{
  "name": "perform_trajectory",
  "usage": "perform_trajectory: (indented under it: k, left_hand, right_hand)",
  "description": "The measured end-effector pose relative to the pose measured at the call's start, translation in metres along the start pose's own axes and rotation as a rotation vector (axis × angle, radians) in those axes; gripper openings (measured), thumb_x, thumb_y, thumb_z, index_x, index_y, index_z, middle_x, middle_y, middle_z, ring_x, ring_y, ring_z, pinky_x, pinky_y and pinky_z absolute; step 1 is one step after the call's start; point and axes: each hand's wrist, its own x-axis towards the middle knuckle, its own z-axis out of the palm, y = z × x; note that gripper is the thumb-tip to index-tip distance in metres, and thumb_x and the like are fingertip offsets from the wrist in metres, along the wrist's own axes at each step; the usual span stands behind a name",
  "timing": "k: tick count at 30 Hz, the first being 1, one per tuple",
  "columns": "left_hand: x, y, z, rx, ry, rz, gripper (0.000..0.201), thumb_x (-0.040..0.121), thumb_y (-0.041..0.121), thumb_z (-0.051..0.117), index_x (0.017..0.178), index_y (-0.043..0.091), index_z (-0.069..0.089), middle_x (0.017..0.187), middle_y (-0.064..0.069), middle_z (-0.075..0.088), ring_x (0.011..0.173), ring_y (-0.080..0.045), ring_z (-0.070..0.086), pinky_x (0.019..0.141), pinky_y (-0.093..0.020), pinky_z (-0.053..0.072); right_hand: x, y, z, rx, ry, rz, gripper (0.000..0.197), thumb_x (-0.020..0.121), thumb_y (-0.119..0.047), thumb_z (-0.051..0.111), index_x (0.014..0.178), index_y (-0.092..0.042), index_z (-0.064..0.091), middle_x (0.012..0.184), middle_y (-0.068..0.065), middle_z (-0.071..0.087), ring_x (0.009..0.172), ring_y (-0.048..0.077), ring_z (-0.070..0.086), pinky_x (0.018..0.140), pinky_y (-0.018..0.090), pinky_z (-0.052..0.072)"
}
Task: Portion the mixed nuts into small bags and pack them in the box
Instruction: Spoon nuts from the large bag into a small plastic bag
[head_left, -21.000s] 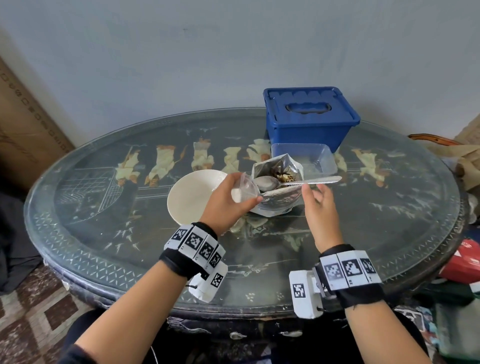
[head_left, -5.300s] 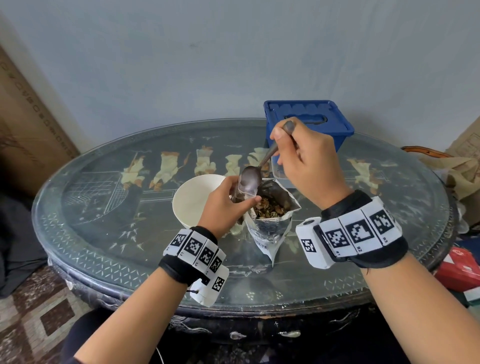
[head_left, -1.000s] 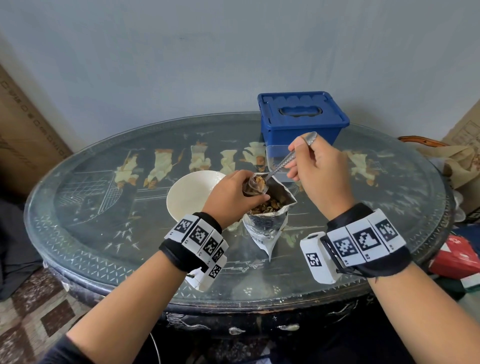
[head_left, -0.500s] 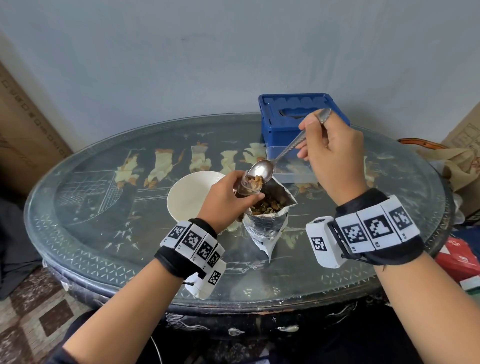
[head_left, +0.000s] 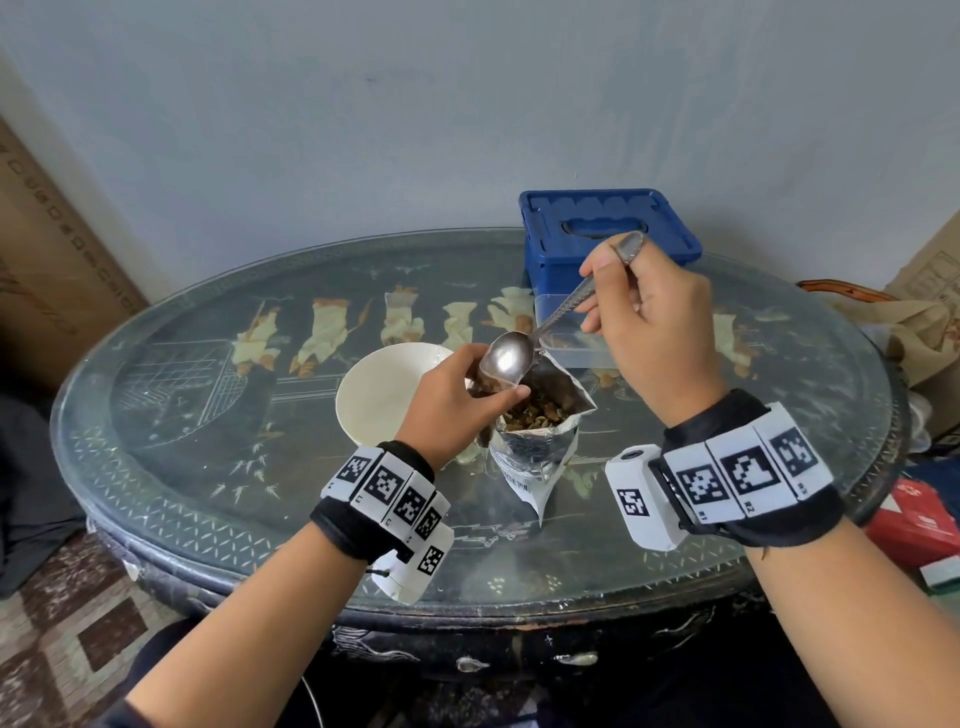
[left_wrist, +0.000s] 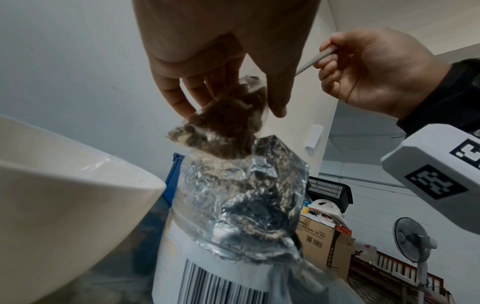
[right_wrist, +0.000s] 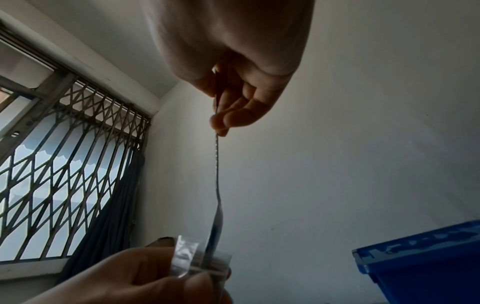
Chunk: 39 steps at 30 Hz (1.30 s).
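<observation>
My left hand (head_left: 457, 400) pinches a small clear bag (left_wrist: 226, 127) partly filled with brown nuts, held just over the open foil nut pouch (head_left: 540, 447) that stands mid-table. My right hand (head_left: 649, 322) grips the handle of a metal spoon (head_left: 506, 358), tilted down with its bowl at the small bag's mouth (right_wrist: 200, 259). The spoon bowl looks bare from above. The foil pouch (left_wrist: 233, 205) shows mixed nuts inside. A blue lidded box (head_left: 602, 234) sits shut at the back of the table.
A white bowl (head_left: 384, 395) stands left of the pouch, close to my left hand. A clear plastic tub (head_left: 571, 338) lies in front of the blue box. The round glass-topped table (head_left: 208, 467) has a cardboard box at far left and clutter at right.
The spoon has tipped further, so its bowl now stands at the small bag's mouth with no nuts seen on it. My right hand dropped slightly; the left hand has stayed put.
</observation>
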Motion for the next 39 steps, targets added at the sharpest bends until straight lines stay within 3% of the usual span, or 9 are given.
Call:
perform_trajectory:
  k: [2,10,15,18,21,26,29,34,39]
  left_hand:
    - [0.000,-0.001,0.000,-0.009,0.009,0.005,0.045,0.076,0.030,0.075,0.113,0.012,0.057,0.084,0.018,0.054,0.080,-0.002,0.052,0.066,-0.004,0.039]
    - [-0.002,0.000,0.000,-0.028,0.010,0.006,0.043,0.077,0.030,0.073,0.113,0.012,0.058,0.086,0.013,0.059,0.074,0.001,0.054,0.064,-0.004,0.039]
    - [-0.007,-0.005,-0.003,0.000,0.026,0.044,0.040,0.077,0.027,0.074,0.112,0.012,0.060,0.093,0.009,0.061,0.078,0.006,0.054,0.067,-0.002,0.037]
    - [-0.014,-0.012,-0.006,0.031,0.066,0.106,0.040,0.074,0.027,0.076,0.109,0.010,0.064,0.098,0.001,0.067,0.086,-0.005,0.059,0.072,-0.001,0.036]
    - [-0.022,-0.017,-0.006,0.031,0.096,0.152,0.041,0.073,0.033,0.075,0.106,0.011,0.066,0.098,0.000,0.069,0.088,-0.005,0.060,0.077,-0.003,0.040]
    - [-0.022,-0.018,-0.005,0.021,0.104,0.133,0.038,0.073,0.028,0.075,0.105,0.009,0.065,0.096,0.005,0.065,0.088,0.000,0.055,0.075,-0.002,0.038]
    - [-0.021,-0.017,-0.005,0.025,0.090,0.095,0.039,0.072,0.026,0.077,0.106,0.009,0.064,0.095,0.005,0.065,0.082,-0.001,0.056,0.072,-0.002,0.038]
    - [-0.021,-0.021,-0.002,0.076,0.089,0.039,0.041,0.074,0.028,0.076,0.107,0.008,0.063,0.098,-0.001,0.067,0.085,-0.008,0.056,0.070,0.001,0.035]
    - [-0.020,-0.024,-0.002,0.087,0.065,0.005,0.042,0.075,0.029,0.075,0.110,0.009,0.062,0.100,0.000,0.066,0.087,-0.007,0.055,0.071,0.001,0.036]
  right_hand:
    - [-0.001,0.001,0.002,0.022,-0.015,-0.001,0.020,0.097,-0.016,0.043,0.086,-0.009,0.058,0.061,-0.014,0.056,0.055,-0.005,0.060,0.053,0.012,0.048]
    - [-0.002,0.003,0.001,0.046,-0.044,-0.001,0.024,0.095,-0.029,0.039,0.087,-0.014,0.056,0.063,-0.011,0.059,0.056,0.004,0.062,0.055,0.016,0.050]
    - [0.000,0.011,-0.009,0.101,0.131,0.073,0.020,0.097,-0.024,0.038,0.086,-0.016,0.053,0.061,-0.008,0.057,0.053,0.003,0.059,0.055,0.018,0.049]
    - [-0.003,0.019,-0.014,0.111,0.214,0.137,0.021,0.098,-0.020,0.037,0.082,-0.024,0.050,0.063,-0.006,0.057,0.052,0.002,0.057,0.056,0.021,0.049]
    - [-0.013,0.027,-0.013,0.054,0.216,0.151,0.020,0.097,-0.021,0.037,0.085,-0.016,0.052,0.062,-0.007,0.056,0.053,0.001,0.057,0.057,0.020,0.050]
    - [-0.031,0.039,-0.005,-0.049,0.147,0.139,0.029,0.095,-0.029,0.035,0.086,-0.011,0.056,0.063,-0.004,0.057,0.056,0.001,0.058,0.056,0.020,0.049]
    - [-0.039,0.043,0.001,-0.092,0.046,0.091,0.030,0.095,-0.026,0.037,0.088,-0.007,0.060,0.067,0.000,0.058,0.058,0.007,0.058,0.058,0.011,0.045]
    - [-0.050,0.049,0.010,-0.157,-0.140,0.006,0.034,0.094,-0.026,0.039,0.090,-0.003,0.065,0.066,0.005,0.064,0.061,0.021,0.063,0.060,0.023,0.044]
    - [-0.057,0.052,0.016,-0.141,-0.197,0.005,0.036,0.093,-0.028,0.039,0.092,-0.003,0.065,0.070,-0.001,0.062,0.066,0.021,0.065,0.064,0.011,0.041]
